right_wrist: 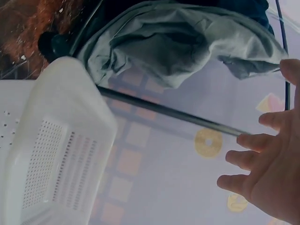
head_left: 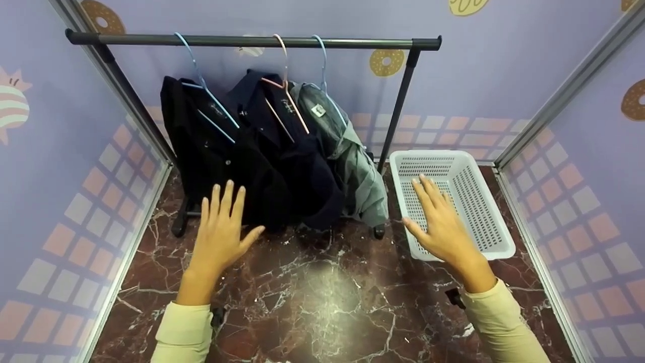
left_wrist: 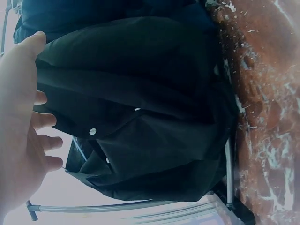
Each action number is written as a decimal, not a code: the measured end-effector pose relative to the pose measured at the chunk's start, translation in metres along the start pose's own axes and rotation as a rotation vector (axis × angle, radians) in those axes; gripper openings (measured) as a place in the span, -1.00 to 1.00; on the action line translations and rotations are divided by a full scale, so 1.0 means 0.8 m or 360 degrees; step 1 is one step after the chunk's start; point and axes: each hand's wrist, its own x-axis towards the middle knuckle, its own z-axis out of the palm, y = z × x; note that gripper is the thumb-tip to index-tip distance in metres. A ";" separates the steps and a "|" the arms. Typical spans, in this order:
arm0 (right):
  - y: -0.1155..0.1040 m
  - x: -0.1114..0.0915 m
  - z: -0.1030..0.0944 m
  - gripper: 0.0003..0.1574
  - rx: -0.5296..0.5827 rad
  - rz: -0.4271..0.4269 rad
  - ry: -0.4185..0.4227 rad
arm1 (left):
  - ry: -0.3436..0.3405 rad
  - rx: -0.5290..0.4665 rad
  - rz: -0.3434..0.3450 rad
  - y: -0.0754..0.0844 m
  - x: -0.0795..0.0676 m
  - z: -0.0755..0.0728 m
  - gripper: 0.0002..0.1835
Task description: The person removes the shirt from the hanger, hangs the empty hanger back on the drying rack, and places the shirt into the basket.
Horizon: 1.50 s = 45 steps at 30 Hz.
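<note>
In the head view my left hand (head_left: 220, 232) is held out palm down with fingers straight, in front of a black shirt (head_left: 201, 146) on a blue hanger (head_left: 194, 60). My right hand (head_left: 443, 227) is stretched out flat above a white plastic basket (head_left: 491, 217), holding nothing. Between them hang a navy shirt (head_left: 307, 166) on a pink hanger (head_left: 285, 60) and a grey-green shirt (head_left: 360, 176) on another blue hanger (head_left: 323, 60). The left wrist view shows buttons on the black shirt (left_wrist: 154, 140) beside my spread fingers. No garment lies in the visible part of the basket.
A dark metal clothes rack (head_left: 352, 43) carries the hangers on its top bar. Below is a reddish-brown marbled floor (head_left: 312, 312). Patterned lilac walls (head_left: 504, 60) stand at the back and both sides, with metal edge strips (head_left: 544, 80) at the corners.
</note>
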 end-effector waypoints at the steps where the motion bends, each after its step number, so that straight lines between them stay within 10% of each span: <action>1: -0.003 0.001 0.000 0.05 0.0020 -0.0027 0.0044 | 0.0011 0.0002 0.0005 -0.001 0.001 -0.002 0.00; 19: -0.058 0.017 -0.003 -0.02 0.0516 -0.0199 0.0287 | 0.0115 -0.0043 -0.0038 -0.013 0.019 -0.031 -0.07; 27: -0.092 0.025 -0.007 -0.10 0.0689 -0.0484 0.0524 | 0.0107 -0.0070 -0.0063 -0.025 0.025 -0.042 -0.08; 45: -0.181 0.076 -0.011 -0.10 0.0881 -0.0691 0.0320 | 0.0141 -0.0202 -0.0127 -0.040 0.051 -0.057 -0.12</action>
